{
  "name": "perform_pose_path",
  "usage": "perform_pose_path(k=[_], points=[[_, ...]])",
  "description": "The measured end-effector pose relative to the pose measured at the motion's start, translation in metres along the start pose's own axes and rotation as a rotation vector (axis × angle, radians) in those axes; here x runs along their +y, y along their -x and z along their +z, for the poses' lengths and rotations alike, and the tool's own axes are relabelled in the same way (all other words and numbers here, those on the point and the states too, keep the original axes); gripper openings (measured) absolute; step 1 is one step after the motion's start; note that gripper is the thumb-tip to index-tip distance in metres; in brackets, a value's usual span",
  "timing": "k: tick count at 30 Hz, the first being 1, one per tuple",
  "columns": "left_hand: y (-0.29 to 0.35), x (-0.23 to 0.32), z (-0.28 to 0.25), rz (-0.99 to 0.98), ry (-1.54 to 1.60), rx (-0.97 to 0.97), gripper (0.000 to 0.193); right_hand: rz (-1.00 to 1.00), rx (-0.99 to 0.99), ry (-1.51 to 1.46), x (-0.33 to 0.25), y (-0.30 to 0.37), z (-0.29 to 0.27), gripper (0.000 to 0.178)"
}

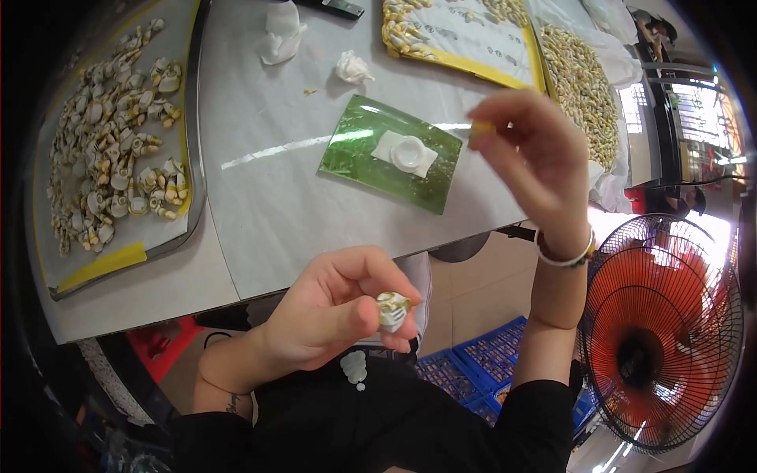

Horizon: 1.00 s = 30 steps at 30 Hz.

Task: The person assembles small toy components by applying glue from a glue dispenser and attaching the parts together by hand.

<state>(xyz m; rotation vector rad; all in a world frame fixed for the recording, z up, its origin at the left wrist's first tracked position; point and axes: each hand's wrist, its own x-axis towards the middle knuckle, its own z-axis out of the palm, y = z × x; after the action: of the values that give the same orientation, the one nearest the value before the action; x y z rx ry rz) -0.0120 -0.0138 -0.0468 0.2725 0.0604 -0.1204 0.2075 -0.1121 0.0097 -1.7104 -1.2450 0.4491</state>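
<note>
My left hand (335, 307) pinches a small white figurine piece (392, 310) with yellowish-brown marks on top and dark lines on its side, held in front of my body below the table edge. Raised over the right side of the table, my right hand (544, 154) pinches a small yellow piece (482, 127) between thumb and fingertips; it is blurred and its kind is unclear. Just left of that hand lies a shiny green rectangular plate (355, 169). On it rests a white paper pad (383, 150) bearing a small round white dish (409, 154).
A dark-rimmed tray (195, 158) at left bears many small white-and-yellow figurines (102, 150). At far right, a yellow-edged tray (481, 71) and a heap (579, 87) hold small yellow-and-white pieces. Crumpled tissues (354, 68) lie behind the plate. A large orange fan (662, 331) stands right.
</note>
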Motion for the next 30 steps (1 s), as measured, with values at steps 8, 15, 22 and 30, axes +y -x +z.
perform_pose_path(k=[8, 15, 22, 30], points=[[-0.003, 0.003, 0.017, -0.044, -0.053, 0.141, 0.044, -0.074, -0.135, 0.292, -0.002, 0.006, 0.015, 0.013], [0.002, 0.003, 0.013, -0.055, 0.013, 0.119, 0.045, -0.298, -0.196, 0.619, -0.007, -0.002, 0.02, 0.013], [0.001, 0.006, 0.013, -0.098, 0.081, 0.116, 0.045, -0.316, -0.098, 0.527, -0.008, 0.004, 0.024, 0.015], [-0.003, 0.0, 0.014, -0.188, 0.358, 0.021, 0.027, -0.394, 0.012, 0.026, -0.043, 0.023, 0.037, 0.012]])
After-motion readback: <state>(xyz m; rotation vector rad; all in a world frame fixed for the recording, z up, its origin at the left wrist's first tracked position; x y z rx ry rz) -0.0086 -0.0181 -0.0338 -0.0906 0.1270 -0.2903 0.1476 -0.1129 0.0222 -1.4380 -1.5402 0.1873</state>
